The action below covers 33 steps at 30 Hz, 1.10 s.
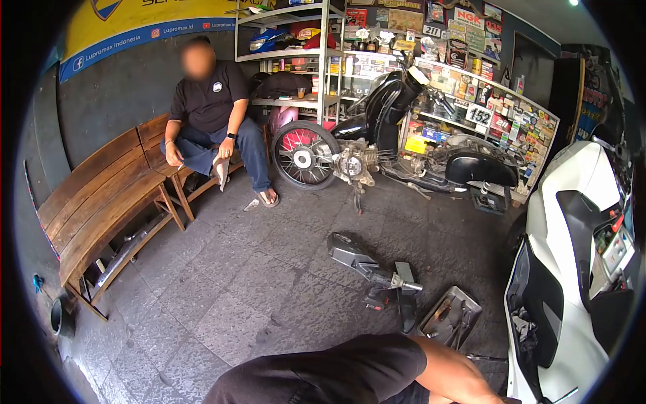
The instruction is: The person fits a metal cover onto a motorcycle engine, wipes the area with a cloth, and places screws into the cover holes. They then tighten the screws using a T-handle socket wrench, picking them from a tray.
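A bare forearm in a short black sleeve reaches along the bottom edge toward the lower right. The frame cuts it off near the wrist, so neither my left hand nor my right hand can be seen. Close to this arm lies a metal tray with several hand tools in it. Beside it stands a white scooter, its side and under-seat area opened up. On the floor left of the tray rest a dark plastic motorcycle part and a black flat piece.
A person sits on a wooden bench at the left wall. A partly stripped black motorcycle stands at the back before a glass display case. Metal shelves hold parts. A dark bucket is at far left.
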Available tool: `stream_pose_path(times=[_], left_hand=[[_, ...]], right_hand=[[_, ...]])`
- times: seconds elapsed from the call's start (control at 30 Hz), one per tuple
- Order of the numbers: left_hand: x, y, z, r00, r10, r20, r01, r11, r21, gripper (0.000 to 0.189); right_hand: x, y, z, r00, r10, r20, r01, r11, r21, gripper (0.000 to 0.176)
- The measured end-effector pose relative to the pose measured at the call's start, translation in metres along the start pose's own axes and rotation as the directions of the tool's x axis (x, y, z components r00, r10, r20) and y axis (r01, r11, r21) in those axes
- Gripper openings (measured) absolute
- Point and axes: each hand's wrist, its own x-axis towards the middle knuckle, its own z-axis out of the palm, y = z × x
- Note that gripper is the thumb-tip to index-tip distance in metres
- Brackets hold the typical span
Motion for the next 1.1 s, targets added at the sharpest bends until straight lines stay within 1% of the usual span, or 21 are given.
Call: stream_pose_path(times=[0.03,0.07,0.1,0.13,0.17,0.2,0.23,0.27,0.3,0.33,0.37,0.43,0.5,0.57,0.6,0.63,0.73,0.8,0.9,0.97,1.1], left_hand=[[-0.002,0.0,-0.002,1.0,-0.004,0.002,0.004,1.0,-0.007,0.035],[-0.004,0.001,-0.006,0.997,0.052,-0.057,-0.059,0.988,-0.141,0.035],[-0.005,0.006,-0.001,0.988,0.108,-0.107,-0.135,0.947,-0.292,0.044],[-0.003,-0.011,0.015,0.98,0.173,-0.103,-0.19,0.964,-0.185,0.027],[0.005,-0.025,0.041,0.962,0.259,-0.091,-0.268,0.958,-0.104,0.044],[-0.006,-0.006,0.014,0.933,0.346,-0.101,-0.36,0.903,-0.233,0.043],[-0.008,0.004,0.011,0.935,0.346,-0.074,-0.353,0.898,-0.263,0.044],[-0.006,0.013,0.007,0.964,0.147,0.221,-0.084,0.959,-0.271,0.048],[-0.006,0.012,0.018,0.929,0.039,0.367,0.118,0.911,-0.395,0.052],[-0.001,0.025,0.007,0.84,-0.085,0.535,0.274,0.919,-0.283,0.053],[0.001,0.026,0.023,0.816,-0.119,0.566,0.327,0.902,-0.282,0.055],[0.006,0.024,0.043,0.781,-0.107,0.615,0.359,0.883,-0.302,0.053],[0.002,0.01,0.081,0.735,-0.05,0.676,0.369,0.866,-0.338,0.054],[0.006,0.016,0.099,0.552,-0.156,0.819,0.561,0.797,-0.226,0.055],[0.005,0.017,0.114,0.52,-0.156,0.839,0.61,0.756,-0.237,0.055],[0.007,0.021,0.123,0.486,-0.158,0.859,0.623,0.752,-0.214,0.056],[0.011,0.027,0.144,0.424,-0.177,0.888,0.647,0.746,-0.16,0.057],[0.016,0.028,0.163,0.301,-0.142,0.943,0.712,0.691,-0.123,0.057],[0.017,0.028,0.188,0.253,-0.17,0.952,0.742,0.666,-0.078,0.057],[0.021,0.026,0.194,0.231,-0.176,0.957,0.744,0.665,-0.057,0.056],[0.027,0.021,0.205,0.255,-0.21,0.944,0.778,0.624,-0.071,0.055]], right_hand=[[-0.008,0.007,0.0,1.0,0.013,0.001,-0.013,1.0,-0.009,0.03],[-0.016,0.017,-0.001,1.0,0.024,0.002,-0.024,1.0,-0.016,0.03],[-0.026,0.031,-0.002,0.999,0.04,-0.008,-0.04,0.999,-0.016,0.03],[-0.041,0.045,-0.002,0.998,0.062,-0.023,-0.062,0.998,-0.008,0.03],[-0.054,0.061,-0.002,0.995,0.086,-0.042,-0.087,0.996,-0.012,0.031],[-0.067,0.076,-0.003,0.993,0.1,-0.062,-0.102,0.994,-0.032,0.031],[-0.078,0.088,-0.008,0.986,0.103,-0.133,-0.11,0.993,-0.048,0.031],[-0.089,0.101,-0.009,0.957,0.124,-0.264,-0.134,0.991,-0.021,0.032],[-0.091,0.124,-0.017,0.865,0.202,-0.459,-0.201,0.978,0.052,0.027],[-0.112,0.104,-0.019,0.617,0.3,-0.728,-0.037,0.935,0.354,0.028],[-0.117,0.117,-0.022,0.402,0.32,-0.858,0.052,0.927,0.37,0.023],[-0.174,0.029,-0.048,0.091,0.241,-0.966,0.171,0.952,0.254,0.032],[-0.193,0.016,-0.045,0.106,0.316,-0.943,0.201,0.922,0.331,0.051],[-0.205,-0.002,-0.041,0.042,0.325,-0.945,0.324,0.89,0.32,0.061],[-0.214,-0.012,-0.04,-0.011,0.312,-0.95,0.266,0.917,0.298,0.065],[-0.214,-0.009,-0.037,-0.08,0.333,-0.94,0.195,0.93,0.313,0.066],[-0.215,-0.001,-0.035,-0.111,0.377,-0.92,0.247,0.907,0.342,0.062],[-0.22,0.005,-0.039,-0.112,0.421,-0.9,0.295,0.879,0.374,0.051],[-0.234,0.015,-0.051,-0.136,0.442,-0.887,0.318,0.867,0.383,0.038],[-0.234,0.03,-0.054,-0.158,0.412,-0.898,0.307,0.884,0.352,0.037],[-0.241,0.035,-0.065,-0.147,0.402,-0.904,0.289,0.891,0.35,0.037]])
